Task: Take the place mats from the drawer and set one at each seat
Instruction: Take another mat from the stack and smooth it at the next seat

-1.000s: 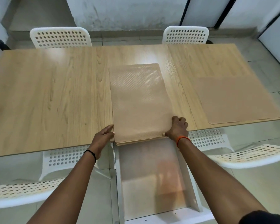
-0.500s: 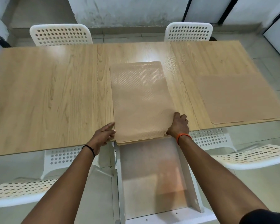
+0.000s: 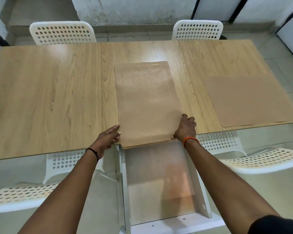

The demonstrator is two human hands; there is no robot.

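A stack of tan place mats (image 3: 147,102) lies lengthwise on the middle of the wooden table (image 3: 49,98), its near end overhanging the table edge. My left hand (image 3: 108,137) touches the stack's near left corner with straight fingers. My right hand (image 3: 184,128) grips the near right corner, fingers curled over the top mat's edge. One place mat (image 3: 250,98) lies flat at the near right seat. Below the stack, the white drawer (image 3: 125,183) is pulled out and shows a bare bottom.
White perforated chairs stand around the table: two at the far side (image 3: 63,32) (image 3: 197,29) and two at the near side (image 3: 15,196) (image 3: 264,161), on either side of the open drawer. A grey wall runs behind the far chairs.
The view has shifted slightly. My right hand has slid a little further along the stack's right edge; my left hand stays at the near left corner.
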